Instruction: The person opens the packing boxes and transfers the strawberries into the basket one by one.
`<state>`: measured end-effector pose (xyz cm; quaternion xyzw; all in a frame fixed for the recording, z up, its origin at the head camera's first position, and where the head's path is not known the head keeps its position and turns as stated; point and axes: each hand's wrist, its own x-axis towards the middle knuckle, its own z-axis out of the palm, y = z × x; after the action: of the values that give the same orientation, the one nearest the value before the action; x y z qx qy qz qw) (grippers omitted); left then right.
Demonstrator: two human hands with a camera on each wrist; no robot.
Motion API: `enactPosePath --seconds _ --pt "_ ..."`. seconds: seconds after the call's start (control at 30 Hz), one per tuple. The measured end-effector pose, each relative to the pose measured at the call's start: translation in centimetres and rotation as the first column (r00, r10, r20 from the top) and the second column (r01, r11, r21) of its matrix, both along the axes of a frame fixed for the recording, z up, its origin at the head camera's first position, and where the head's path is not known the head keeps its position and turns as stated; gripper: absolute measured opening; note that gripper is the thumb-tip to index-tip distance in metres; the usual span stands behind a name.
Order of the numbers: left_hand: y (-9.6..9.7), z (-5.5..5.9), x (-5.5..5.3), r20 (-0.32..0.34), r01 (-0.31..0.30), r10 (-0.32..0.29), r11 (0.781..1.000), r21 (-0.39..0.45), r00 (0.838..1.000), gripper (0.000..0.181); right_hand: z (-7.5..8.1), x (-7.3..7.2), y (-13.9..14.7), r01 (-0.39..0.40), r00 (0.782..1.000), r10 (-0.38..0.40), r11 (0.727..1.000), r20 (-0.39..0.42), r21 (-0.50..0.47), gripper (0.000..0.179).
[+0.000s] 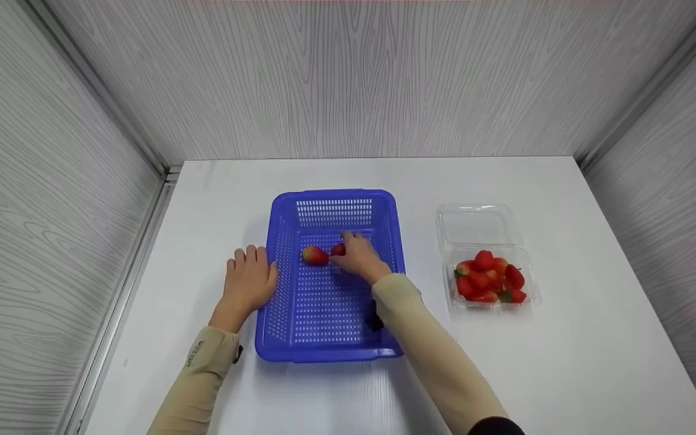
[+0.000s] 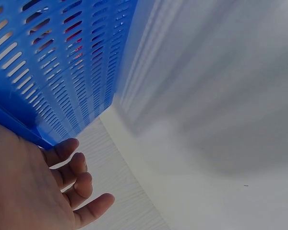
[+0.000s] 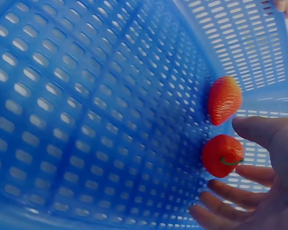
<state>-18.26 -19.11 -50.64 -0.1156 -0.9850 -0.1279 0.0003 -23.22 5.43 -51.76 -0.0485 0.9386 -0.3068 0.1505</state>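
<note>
A blue perforated plastic basket point(image 1: 330, 355) sits on the white table, two strawberries on its floor. My right hand point(image 1: 360, 257) reaches inside, beside the right-hand strawberry point(image 1: 338, 249). In the right wrist view this strawberry point(image 3: 222, 155) shows a green stem and lies between the thumb and the spread fingers, which do not close round it. Just left of it is the other strawberry point(image 1: 315, 255), orange-red with a yellowish end. My left hand point(image 1: 251, 278) rests against the basket's left rim, fingers loosely extended; the left wrist view shows them point(image 2: 79, 182) slightly bent beside the blue wall.
Right of the basket stands a clear plastic clamshell box point(image 1: 534, 295) holding several strawberries point(image 1: 487, 279). Its transparent lid point(image 1: 475, 226) lies folded back, away from me. Wood-grain panels point(image 1: 354, 78) enclose the table point(image 1: 596, 338) at the back and sides.
</note>
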Motion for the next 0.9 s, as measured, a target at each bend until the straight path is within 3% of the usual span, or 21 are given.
enactPosePath --seconds 0.2,0.4,0.5,0.67,0.9 --pt "0.0 -0.1 0.0 0.015 -0.006 0.006 1.000 -0.001 1.000 0.040 1.9 0.2 0.7 -0.005 1.000 0.005 1.000 -0.018 -0.025 0.063" --pt "0.1 -0.2 0.1 0.021 -0.003 0.003 1.000 0.008 1.000 0.039 4.2 0.5 2.8 -0.012 0.992 0.002 0.997 -0.128 -0.076 0.056" --pt "0.1 -0.3 0.1 0.020 0.001 -0.001 1.000 0.009 1.000 0.038 5.1 0.7 4.6 -0.026 0.972 0.005 0.996 -0.236 -0.084 0.046" --pt "0.0 -0.3 0.1 0.000 0.003 -0.003 1.000 0.012 1.000 0.039 6.0 0.8 8.5 -0.003 0.919 -0.056 0.989 -0.391 -0.150 0.034" --pt "0.1 -0.2 0.0 -0.020 0.005 -0.005 1.000 0.014 1.000 0.037 6.1 1.8 14.7 0.117 0.887 -0.183 0.977 -0.423 -0.177 0.027"
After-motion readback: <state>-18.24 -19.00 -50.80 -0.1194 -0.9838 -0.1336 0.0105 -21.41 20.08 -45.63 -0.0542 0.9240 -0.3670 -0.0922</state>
